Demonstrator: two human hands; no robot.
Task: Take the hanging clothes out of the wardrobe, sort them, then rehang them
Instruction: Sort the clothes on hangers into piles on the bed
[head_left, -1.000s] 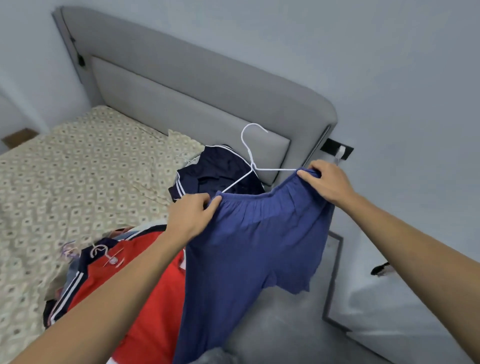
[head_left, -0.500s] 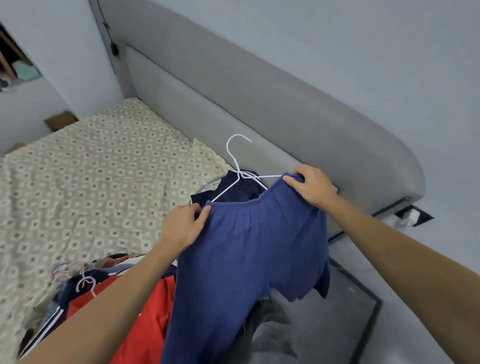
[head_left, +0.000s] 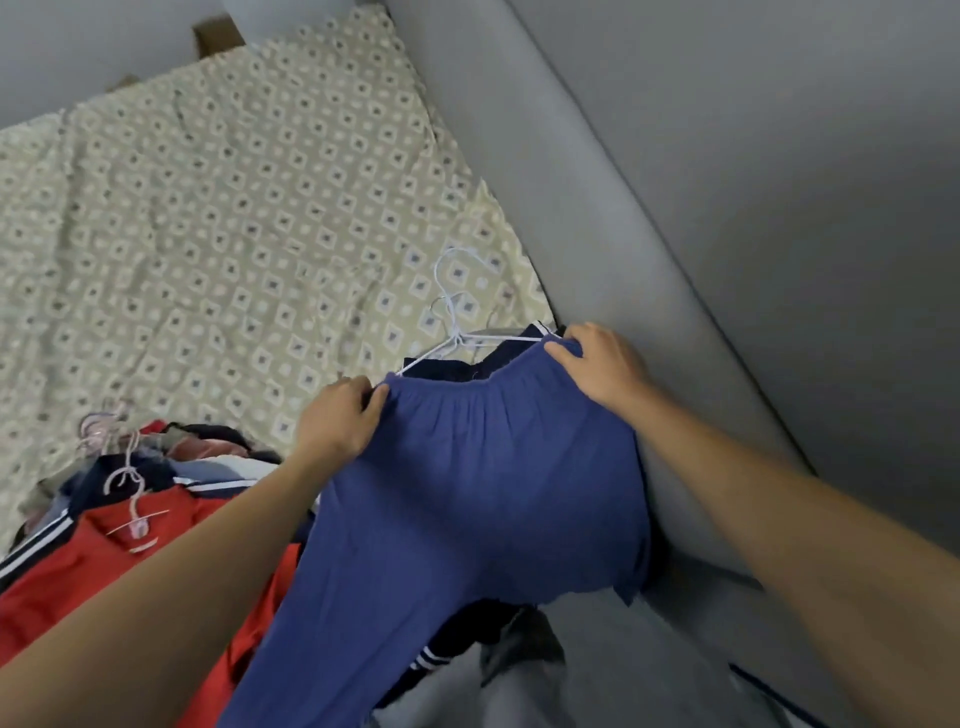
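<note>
You are holding the blue pants (head_left: 467, 499) up by the waistband, over the side of the bed (head_left: 218, 218) nearest the grey headboard (head_left: 597, 218). Your left hand (head_left: 337, 421) pinches the left end of the waistband, thumb on the front and fingers curled behind. Your right hand (head_left: 602, 366) grips the right end, fingers bent over the top edge. The pants look soft, thin and light, so they will sag and swing. The legs hang down loose below your arms. Keep hold of the waistband, because that stretchy band is the thickest part and gives the best grip. A white wire hanger (head_left: 457, 322) sits just behind the waistband, its hook pointing up. It looks thin and bendy, so it may twist or slip if you pull hard. Under it lies a dark navy garment (head_left: 498, 358) with white trim. By the near edge of the bed, to your left, is a pile with a red top (head_left: 78, 577) and pale pink hangers (head_left: 127, 483). The yellow patterned sheet covers the rest of the bed.
</note>
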